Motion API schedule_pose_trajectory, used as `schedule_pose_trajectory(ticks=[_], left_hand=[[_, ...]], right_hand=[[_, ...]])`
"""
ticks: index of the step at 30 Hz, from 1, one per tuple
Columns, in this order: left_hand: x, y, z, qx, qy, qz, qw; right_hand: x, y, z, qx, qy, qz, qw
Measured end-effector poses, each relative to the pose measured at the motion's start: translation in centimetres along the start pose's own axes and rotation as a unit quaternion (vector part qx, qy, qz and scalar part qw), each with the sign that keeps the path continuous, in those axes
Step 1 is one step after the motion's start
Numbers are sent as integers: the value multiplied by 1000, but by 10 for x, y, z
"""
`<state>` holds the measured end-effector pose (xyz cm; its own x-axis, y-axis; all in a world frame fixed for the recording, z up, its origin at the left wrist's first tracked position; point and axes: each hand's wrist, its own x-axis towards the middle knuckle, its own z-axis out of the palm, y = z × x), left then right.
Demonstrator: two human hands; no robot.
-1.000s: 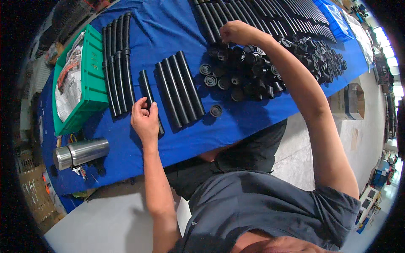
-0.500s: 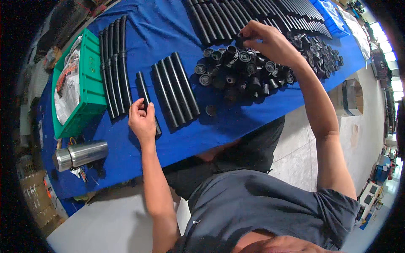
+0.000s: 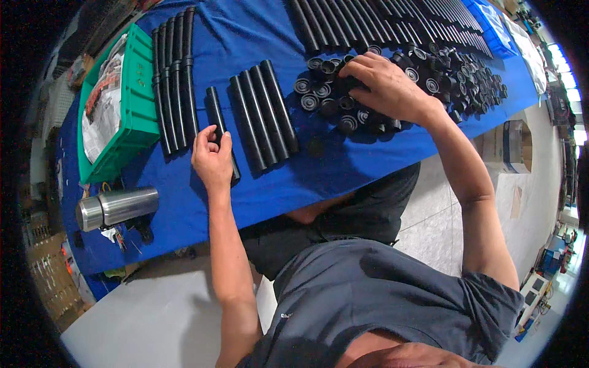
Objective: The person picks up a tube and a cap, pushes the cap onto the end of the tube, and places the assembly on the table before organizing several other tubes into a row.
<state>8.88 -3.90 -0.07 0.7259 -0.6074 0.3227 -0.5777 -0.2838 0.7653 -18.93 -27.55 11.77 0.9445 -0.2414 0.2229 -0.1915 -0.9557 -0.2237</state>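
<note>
My left hand (image 3: 213,161) rests on the blue cloth at a single black tube (image 3: 214,105). Its fingers are loosely bent, with a gap to the thumb, and the thumb lies against the tube. To the right of it four-like tubes lie side by side as a small row of black tubes (image 3: 264,113). Over a heap of round black plastic caps (image 3: 423,76) hovers my right hand (image 3: 389,86), fingers curved and thumb apart from them. The caps under its palm are hidden, and nothing clearly shows in its grasp.
Longer joined black tubes (image 3: 177,80) lie beside a green crate (image 3: 138,92) holding plastic wrap. A steel bottle (image 3: 126,205) lies at the near left. Many black tubes (image 3: 343,24) fill the far side, beside a blue bin (image 3: 491,27). The table edge runs before me.
My right hand has come down nearer the caps and its fingers have spread. My left hand stays by the single tube. The whole view has shifted slightly.
</note>
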Motion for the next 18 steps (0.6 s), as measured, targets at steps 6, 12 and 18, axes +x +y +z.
schedule_pose_trajectory(ticks=[6,12,18], left_hand=[[-1,1,1,-4,7,10,1000],[-1,7,1,-19,-7,-38,999],[0,0,1,-20,-6,-30,999]], right_hand=[[10,-14,20,8,-2,-23,1000],[19,-14,44,-43,10,-47,998],[14,-23,12,-27,23,5,999]])
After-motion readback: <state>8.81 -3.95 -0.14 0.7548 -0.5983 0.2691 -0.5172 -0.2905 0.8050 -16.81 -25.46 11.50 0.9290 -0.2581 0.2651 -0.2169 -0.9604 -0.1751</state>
